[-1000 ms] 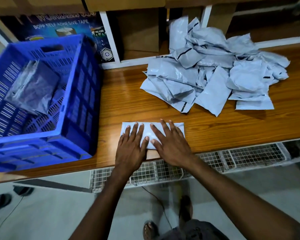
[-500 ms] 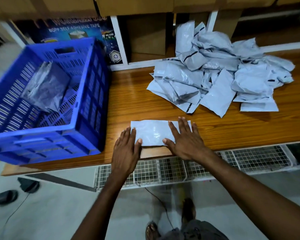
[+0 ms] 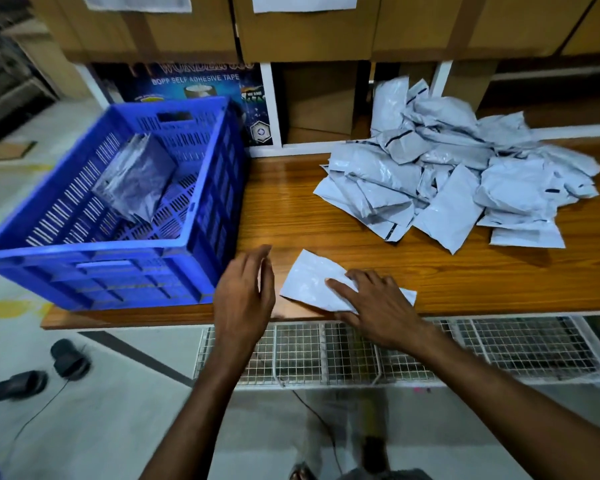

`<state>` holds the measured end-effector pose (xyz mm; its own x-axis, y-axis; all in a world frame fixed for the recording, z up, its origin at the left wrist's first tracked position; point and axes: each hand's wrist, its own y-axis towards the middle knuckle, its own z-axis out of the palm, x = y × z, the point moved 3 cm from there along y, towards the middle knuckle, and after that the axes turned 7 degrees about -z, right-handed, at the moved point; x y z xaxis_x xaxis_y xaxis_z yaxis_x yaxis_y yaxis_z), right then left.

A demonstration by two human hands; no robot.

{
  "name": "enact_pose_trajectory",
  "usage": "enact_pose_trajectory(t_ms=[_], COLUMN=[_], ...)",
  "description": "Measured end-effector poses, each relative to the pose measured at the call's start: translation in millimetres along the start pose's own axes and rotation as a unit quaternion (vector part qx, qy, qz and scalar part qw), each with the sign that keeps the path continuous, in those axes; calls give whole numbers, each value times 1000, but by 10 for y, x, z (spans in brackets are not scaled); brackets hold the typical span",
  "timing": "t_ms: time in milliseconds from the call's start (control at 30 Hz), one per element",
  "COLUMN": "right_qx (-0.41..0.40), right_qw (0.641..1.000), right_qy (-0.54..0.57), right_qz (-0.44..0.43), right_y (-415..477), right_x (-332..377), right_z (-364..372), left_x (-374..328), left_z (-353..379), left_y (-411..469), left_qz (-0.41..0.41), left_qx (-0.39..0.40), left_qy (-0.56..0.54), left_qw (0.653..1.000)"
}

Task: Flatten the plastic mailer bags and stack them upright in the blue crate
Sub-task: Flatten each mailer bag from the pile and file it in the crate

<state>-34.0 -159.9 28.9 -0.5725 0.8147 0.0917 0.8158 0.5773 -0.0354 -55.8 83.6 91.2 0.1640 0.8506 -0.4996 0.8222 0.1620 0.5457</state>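
Note:
A flat pale-grey mailer bag (image 3: 309, 282) lies skewed near the front edge of the wooden table (image 3: 465, 271). My right hand (image 3: 374, 306) rests on its right half with fingers spread flat. My left hand (image 3: 245, 299) hovers just left of the bag, fingers relaxed, holding nothing. The blue crate (image 3: 205, 209) stands at the table's left end. A few grey mailers (image 3: 136, 178) lean inside it against the far left wall. A loose pile of crumpled mailers (image 3: 458, 178) covers the back right of the table.
Cardboard boxes (image 3: 305, 26) sit on a shelf above the table. A tape carton (image 3: 194, 81) stands behind the crate. A wire mesh rack (image 3: 395, 351) runs below the table's front edge. Sandals (image 3: 66, 358) and a cable lie on the floor at left.
Both hands slid apart over the bag. Now the left hand has lifted off to the left, and the bag has turned askew under the right hand.

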Motion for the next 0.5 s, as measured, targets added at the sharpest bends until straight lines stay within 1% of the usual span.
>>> enact_pose_trajectory(t_ms=[33, 100, 167, 233, 300, 367, 400, 467, 500], right_qx=[-11, -53, -104, -135, -173, -203, -214, -238, -251], right_qw=[1000, 996, 987, 978, 969, 958, 953, 940, 933], right_qy=[20, 68, 118, 157, 175, 194, 206, 231, 242], right_qz=[6, 29, 32, 8, -28, -52, -60, -78, -86], right_y=[-19, -32, 32, 177, 345, 521, 611, 827, 946], right_x=[-11, -27, -41, -8, 123, 322, 420, 657, 774], right_z=[-19, -76, -249, -494, -777, -1032, -1135, -1342, -1450], left_x=[-70, -145, -128, -11, 185, 435, 554, 780, 859], left_z=[-104, -297, -465, -621, -771, -884, -914, -998, -1038], left_y=[58, 191, 326, 465, 575, 646, 666, 678, 687], left_qz=[21, 46, 31, -6, -57, -109, -127, -146, -137], left_qx=[-48, -115, -164, -193, -194, -165, -146, -109, -96], left_qy=[13, 29, 59, 79, 96, 132, 167, 233, 246], left_qw=[999, 992, 984, 978, 975, 971, 967, 955, 955])
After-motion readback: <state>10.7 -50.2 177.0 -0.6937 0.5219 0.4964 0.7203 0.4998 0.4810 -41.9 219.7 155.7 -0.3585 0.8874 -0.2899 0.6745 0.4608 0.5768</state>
